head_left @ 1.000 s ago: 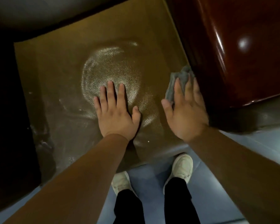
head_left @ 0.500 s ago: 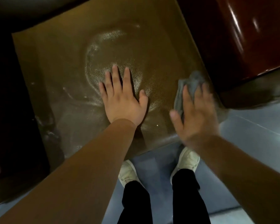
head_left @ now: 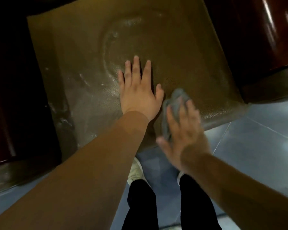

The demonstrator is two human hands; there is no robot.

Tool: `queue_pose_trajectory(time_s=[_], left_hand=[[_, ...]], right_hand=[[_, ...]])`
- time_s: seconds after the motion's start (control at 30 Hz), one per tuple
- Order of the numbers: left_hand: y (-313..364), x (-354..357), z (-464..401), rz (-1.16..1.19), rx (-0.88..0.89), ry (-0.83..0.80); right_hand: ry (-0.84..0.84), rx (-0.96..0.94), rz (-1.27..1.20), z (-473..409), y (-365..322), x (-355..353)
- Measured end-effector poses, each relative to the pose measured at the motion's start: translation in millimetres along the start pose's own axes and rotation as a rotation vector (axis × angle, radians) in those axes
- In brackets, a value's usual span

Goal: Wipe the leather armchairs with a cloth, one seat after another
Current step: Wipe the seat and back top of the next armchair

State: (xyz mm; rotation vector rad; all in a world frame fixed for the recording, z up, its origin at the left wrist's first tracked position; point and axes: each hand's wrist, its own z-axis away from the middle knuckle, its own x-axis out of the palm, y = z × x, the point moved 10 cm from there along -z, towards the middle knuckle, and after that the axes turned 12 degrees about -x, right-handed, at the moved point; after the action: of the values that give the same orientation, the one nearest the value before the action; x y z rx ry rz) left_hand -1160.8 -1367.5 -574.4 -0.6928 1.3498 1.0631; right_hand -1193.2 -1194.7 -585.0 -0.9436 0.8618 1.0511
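Seat cushion (head_left: 165, 52), olive-brown leather, one armchair; fills the far and middle of the view, near edge running down toward the right. Pale circular sheen at centre; streaks and specks toward the left and near-left side. Judged part-wiped, with the left half yet to be covered.

Armrests, dark glossy wood: one far right (head_left: 256, 39), one near left (head_left: 10, 97), flanking the cushion.

Floor (head_left: 256, 146), grey-blue tile, near right; white shoes and black trouser legs below the front edge.

Left hand (head_left: 138, 93), flat on the cushion, fingers straight and slightly spread, palm down at centre-near. Holds nothing; judged a brace only.

Right hand (head_left: 183, 130), blurred, fingers straight, pressing on the cloth at the near front edge, just right of the left hand. No curl round the cloth discernible.

Cloth (head_left: 173, 105), grey, bunched, under and beyond the right fingers; long axis near-to-far, far end almost touching the left thumb. Nearer the right hand, in fact beneath it; unwiped leather to the left, past the bracing hand. Next stroke judged to need the left hand lifted or a route around it on the far side.
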Motion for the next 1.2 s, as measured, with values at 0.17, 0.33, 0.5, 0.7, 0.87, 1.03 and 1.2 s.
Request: queue_pose_trajectory(time_s=[0.17, 0.33, 0.5, 0.7, 0.87, 1.03, 1.2], left_hand=[[-48, -10, 43, 0.015, 0.178, -0.028], [-142, -17, 61, 0.049, -0.053, -0.015], [-159, -15, 69, 0.053, -0.165, 0.031], [-157, -17, 70, 0.057, -0.167, 0.072], [-161, -15, 70, 0.063, -0.19, 0.066], [-164, -15, 67, -0.017, -0.233, 0.05], [-166, -12, 70, -0.023, -0.261, 0.08]], right_hand=[[0.066, -0.152, -0.016, -3, 22, -10], [0.104, 0.2, -0.092, -28, 42, -25], [-0.025, -0.312, -0.002, -12, -79, 9], [0.008, 0.008, 0.043, -68, 44, -43], [-0.005, -0.124, 0.074, -66, -49, -22], [-0.026, -0.624, 0.008, -33, -91, -8], [0.034, -0.074, 0.011, -126, 17, -61]])
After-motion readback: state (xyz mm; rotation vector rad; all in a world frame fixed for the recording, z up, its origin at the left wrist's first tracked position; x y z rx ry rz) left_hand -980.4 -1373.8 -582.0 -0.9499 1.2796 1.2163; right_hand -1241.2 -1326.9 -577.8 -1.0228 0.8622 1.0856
